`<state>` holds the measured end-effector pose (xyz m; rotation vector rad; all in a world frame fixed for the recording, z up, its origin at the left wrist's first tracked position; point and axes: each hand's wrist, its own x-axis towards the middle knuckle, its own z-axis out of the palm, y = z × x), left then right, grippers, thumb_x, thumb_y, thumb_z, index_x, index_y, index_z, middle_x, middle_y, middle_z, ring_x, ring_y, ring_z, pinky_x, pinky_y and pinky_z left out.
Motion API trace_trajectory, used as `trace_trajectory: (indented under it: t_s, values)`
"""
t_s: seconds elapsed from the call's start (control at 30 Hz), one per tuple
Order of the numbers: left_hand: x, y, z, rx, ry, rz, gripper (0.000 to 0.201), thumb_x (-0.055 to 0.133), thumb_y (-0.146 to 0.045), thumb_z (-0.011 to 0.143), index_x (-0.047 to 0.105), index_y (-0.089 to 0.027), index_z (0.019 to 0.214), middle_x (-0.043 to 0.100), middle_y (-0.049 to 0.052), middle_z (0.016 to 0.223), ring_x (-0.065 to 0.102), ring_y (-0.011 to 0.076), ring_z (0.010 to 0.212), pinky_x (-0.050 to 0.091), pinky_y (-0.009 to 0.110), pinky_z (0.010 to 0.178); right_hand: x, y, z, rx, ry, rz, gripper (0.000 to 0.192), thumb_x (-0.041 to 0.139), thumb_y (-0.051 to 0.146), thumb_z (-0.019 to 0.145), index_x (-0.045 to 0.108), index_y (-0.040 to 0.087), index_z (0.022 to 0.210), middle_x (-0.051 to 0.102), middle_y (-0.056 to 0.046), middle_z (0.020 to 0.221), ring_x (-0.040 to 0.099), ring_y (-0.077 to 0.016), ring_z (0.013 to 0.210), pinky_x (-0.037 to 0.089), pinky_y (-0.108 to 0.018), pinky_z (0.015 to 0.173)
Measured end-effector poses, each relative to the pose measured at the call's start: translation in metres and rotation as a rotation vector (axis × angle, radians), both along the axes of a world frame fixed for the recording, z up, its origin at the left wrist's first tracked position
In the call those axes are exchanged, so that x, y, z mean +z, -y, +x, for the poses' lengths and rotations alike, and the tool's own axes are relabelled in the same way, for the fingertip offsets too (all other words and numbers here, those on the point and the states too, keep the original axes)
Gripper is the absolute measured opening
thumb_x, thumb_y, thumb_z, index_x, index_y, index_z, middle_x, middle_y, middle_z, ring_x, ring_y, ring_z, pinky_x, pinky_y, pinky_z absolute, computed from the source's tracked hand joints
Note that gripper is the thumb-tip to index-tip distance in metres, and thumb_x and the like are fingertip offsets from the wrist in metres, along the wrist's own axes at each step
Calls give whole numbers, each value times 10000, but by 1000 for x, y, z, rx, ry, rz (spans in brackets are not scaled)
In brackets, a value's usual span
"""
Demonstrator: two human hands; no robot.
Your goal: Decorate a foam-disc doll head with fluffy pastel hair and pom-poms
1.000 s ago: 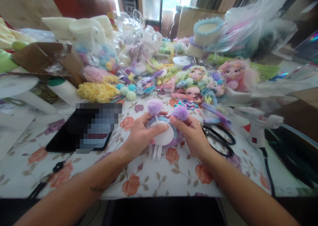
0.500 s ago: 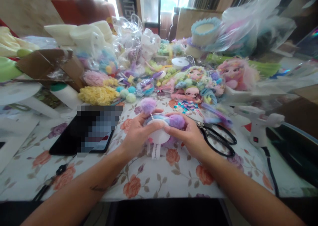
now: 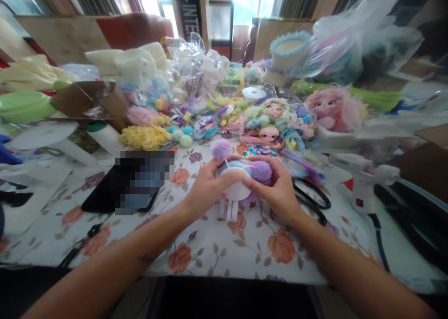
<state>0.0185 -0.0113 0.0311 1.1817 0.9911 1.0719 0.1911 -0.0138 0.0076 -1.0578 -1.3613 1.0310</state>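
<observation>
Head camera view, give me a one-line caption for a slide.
Left hand and right hand grip a white round craft piece with purple pompoms over a floral tablecloth.

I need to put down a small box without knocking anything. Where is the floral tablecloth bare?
The floral tablecloth is bare along the near edge, between the forearms, and left of the left hand below the black tablet. Beyond the round white pom-pom piece it is crowded; black scissors lie beside the right hand.
</observation>
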Motion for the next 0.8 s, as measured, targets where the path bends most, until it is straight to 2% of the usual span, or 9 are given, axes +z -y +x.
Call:
trace_trajectory:
  t_s: [0.1, 0.23, 0.3, 0.4, 0.57, 0.7, 0.8]
  values:
    - [6, -5, 11, 11, -47, 39, 371, 774, -407, 772, 706, -200, 1073, 724, 31, 933, 658, 175, 771, 525, 265, 666, 1, -4, 7, -33, -33, 17, 429, 839, 374, 687, 660, 248, 1057, 692, -42, 1119, 650, -232, 990, 530, -358, 829]
    - [9, -14, 15, -20, -55, 13, 376, 777, -406, 769, 713, -199, 1077, 741, 49, 1017, 674, 202, 834, 528, 272, 688, 4, -8, 10, -45, -69, 26, 409, 830, 372, 694, 651, 241, 1038, 694, -45, 1111, 656, -233, 989, 535, -356, 831]
    - [6, -15, 14, -34, -33, -10, 375, 773, -399, 778, 711, -192, 1084, 740, 55, 1037, 671, 200, 832, 530, 280, 706, 3, -9, 10, -46, -50, 35, 410, 829, 370, 690, 652, 243, 1037, 694, -39, 1090, 656, -222, 953, 535, -355, 827]
    - [-3, -12, 12, 13, -43, -23, 363, 782, -398, 770, 711, -176, 1048, 735, 47, 958, 651, 185, 773, 518, 272, 664, 1, -8, 10, -37, -3, 31, 432, 829, 386, 684, 657, 254, 1059, 695, -35, 1075, 652, -219, 929, 536, -362, 826]
    - [-13, -2, 8, 47, -23, -40, 302, 787, -404, 770, 711, -163, 936, 710, 28, 858, 636, 164, 746, 513, 258, 669, -1, -5, 8, -25, 61, 44, 464, 843, 394, 670, 671, 259, 1078, 693, -42, 1093, 641, -246, 1008, 508, -401, 916]
    - [-16, 0, 7, 45, 54, -109, 316, 795, -377, 770, 702, -166, 985, 716, 36, 880, 652, 172, 759, 520, 269, 683, 0, -3, 7, 0, 49, -12, 496, 851, 410, 660, 665, 251, 1092, 686, -54, 1086, 644, -249, 984, 516, -402, 887]
    - [-16, -1, 7, 40, 94, -121, 395, 807, -360, 758, 680, -178, 1084, 723, 44, 957, 669, 187, 830, 534, 294, 767, 1, -2, 7, -18, 70, 22, 478, 847, 391, 665, 666, 260, 1087, 691, -46, 1089, 649, -242, 968, 522, -387, 864]
